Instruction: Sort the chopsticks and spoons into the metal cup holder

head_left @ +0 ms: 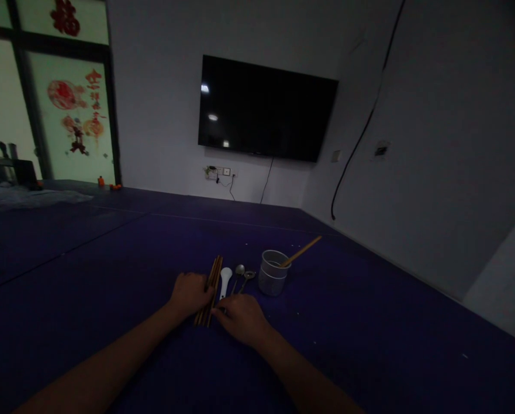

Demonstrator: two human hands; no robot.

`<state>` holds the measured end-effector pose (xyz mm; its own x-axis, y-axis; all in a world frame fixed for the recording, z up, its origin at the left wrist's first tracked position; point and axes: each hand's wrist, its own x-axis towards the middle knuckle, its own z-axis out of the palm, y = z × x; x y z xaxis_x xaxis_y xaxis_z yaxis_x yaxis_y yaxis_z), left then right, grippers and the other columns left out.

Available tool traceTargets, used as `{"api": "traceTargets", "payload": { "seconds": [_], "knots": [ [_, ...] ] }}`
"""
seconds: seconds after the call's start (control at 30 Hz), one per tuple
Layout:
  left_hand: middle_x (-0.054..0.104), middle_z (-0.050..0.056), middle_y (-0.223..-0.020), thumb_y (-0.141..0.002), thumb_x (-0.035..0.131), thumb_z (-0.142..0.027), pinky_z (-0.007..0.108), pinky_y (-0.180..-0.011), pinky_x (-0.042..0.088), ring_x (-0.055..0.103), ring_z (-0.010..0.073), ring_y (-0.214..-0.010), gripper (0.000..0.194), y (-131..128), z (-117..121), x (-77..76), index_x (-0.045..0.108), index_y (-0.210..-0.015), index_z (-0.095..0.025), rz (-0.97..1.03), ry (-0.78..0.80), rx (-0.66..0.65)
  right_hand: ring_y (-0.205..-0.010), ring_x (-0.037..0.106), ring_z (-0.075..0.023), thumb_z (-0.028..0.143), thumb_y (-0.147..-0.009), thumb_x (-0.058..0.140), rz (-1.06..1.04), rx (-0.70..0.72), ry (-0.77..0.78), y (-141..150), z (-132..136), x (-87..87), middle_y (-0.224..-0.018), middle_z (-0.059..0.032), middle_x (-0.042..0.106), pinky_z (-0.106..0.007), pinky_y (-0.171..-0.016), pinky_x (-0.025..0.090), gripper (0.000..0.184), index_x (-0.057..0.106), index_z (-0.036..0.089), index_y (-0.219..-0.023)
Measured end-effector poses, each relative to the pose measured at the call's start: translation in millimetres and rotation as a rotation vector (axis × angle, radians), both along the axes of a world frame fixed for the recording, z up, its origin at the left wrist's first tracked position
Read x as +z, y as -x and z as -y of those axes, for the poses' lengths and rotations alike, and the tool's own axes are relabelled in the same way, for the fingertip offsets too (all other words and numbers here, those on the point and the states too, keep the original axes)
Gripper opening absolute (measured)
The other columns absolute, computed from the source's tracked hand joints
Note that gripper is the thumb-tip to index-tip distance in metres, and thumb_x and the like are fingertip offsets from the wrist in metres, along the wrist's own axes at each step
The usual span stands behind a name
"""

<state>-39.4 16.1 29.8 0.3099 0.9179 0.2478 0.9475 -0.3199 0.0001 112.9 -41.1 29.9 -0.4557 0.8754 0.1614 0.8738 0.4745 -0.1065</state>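
Observation:
A bundle of several brown wooden chopsticks (216, 270) lies on the purple surface in front of me. My left hand (191, 295) is closed around the bundle from the left side. The thumb and fingertips of my right hand (242, 317) are pinched at the near part of the rightmost chopstick; the exact contact is dim. Just right of the bundle, a white spoon (225, 277) lies bowl away from me. Beside it are a metal spoon (239, 269) and a slotted metal spoon (249, 275), their handle ends partly behind my right hand. A grey metal cup (271, 282) stands upright to the right, one wooden chopstick (303, 250) leaning out of it.
The purple surface (111, 259) reaches back to the wall, with small white specks on it. A television (266, 109) hangs above sockets and cables. A black cable (361, 138) dangles on the right wall. Clear plastic sheeting (29, 197) and small orange objects (101, 181) lie far left.

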Motion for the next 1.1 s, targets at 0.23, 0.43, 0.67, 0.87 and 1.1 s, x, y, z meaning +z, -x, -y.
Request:
{"api": "traceTargets", "payload": {
  "seconds": [0.23, 0.43, 0.67, 0.87, 1.1],
  "knots": [
    [0.067, 0.015, -0.079, -0.08, 0.034, -0.039, 0.042, -0.076, 0.043, 0.064, 0.029, -0.08, 0.04, -0.4, 2.2, 1.9, 0.065, -0.076, -0.013, 0.01, 0.034, 0.026, -0.083, 0.063, -0.0163, 0.039, -0.09, 0.039, -0.008, -0.003, -0.001, -0.1, -0.6, -1.5, -0.089, -0.0043, 0.07, -0.023, -0.067, 0.039, 0.033, 0.067, 0.021, -0.091],
    [0.068, 0.015, -0.078, -0.079, 0.034, -0.037, 0.041, -0.076, 0.043, 0.064, 0.0284, -0.08, 0.04, -0.3, 1.6, 0.8, 0.065, -0.077, -0.013, -0.003, 0.022, 0.052, -0.082, 0.064, -0.0166, 0.04, -0.09, 0.04, -0.013, 0.001, -0.017, -0.7, -2.0, -3.0, -0.087, -0.0035, 0.07, -0.023, -0.065, 0.038, 0.033, 0.067, 0.021, -0.089],
    [0.068, 0.014, -0.08, -0.081, 0.034, -0.038, 0.041, -0.077, 0.042, 0.064, 0.0274, -0.08, 0.039, 0.1, 2.2, 1.2, 0.065, -0.076, -0.015, 0.006, 0.053, 0.034, -0.081, 0.063, -0.0158, 0.039, -0.091, 0.039, -0.02, 0.005, -0.026, -0.7, -1.6, -2.2, -0.087, -0.0028, 0.07, -0.022, -0.064, 0.038, 0.032, 0.066, 0.022, -0.089],
    [0.068, 0.014, -0.083, -0.083, 0.031, -0.04, 0.04, -0.077, 0.043, 0.064, 0.0269, -0.082, 0.041, -0.1, 4.1, 2.3, 0.064, -0.08, -0.015, -0.008, 0.056, 0.049, -0.081, 0.063, -0.0157, 0.039, -0.091, 0.039, -0.02, -0.004, -0.017, -0.7, -0.4, -0.3, -0.087, -0.0035, 0.07, -0.022, -0.065, 0.038, 0.033, 0.067, 0.021, -0.088],
    [0.069, 0.014, -0.085, -0.082, 0.034, -0.037, 0.041, -0.078, 0.042, 0.064, 0.0276, -0.081, 0.037, -2.3, 4.0, 0.4, 0.062, -0.085, -0.013, -0.011, 0.033, 0.055, -0.08, 0.063, -0.0161, 0.039, -0.09, 0.04, -0.012, -0.014, -0.036, 0.1, -1.7, -3.1, -0.086, -0.0036, 0.07, -0.022, -0.063, 0.038, 0.032, 0.067, 0.021, -0.087]
  ]
}}
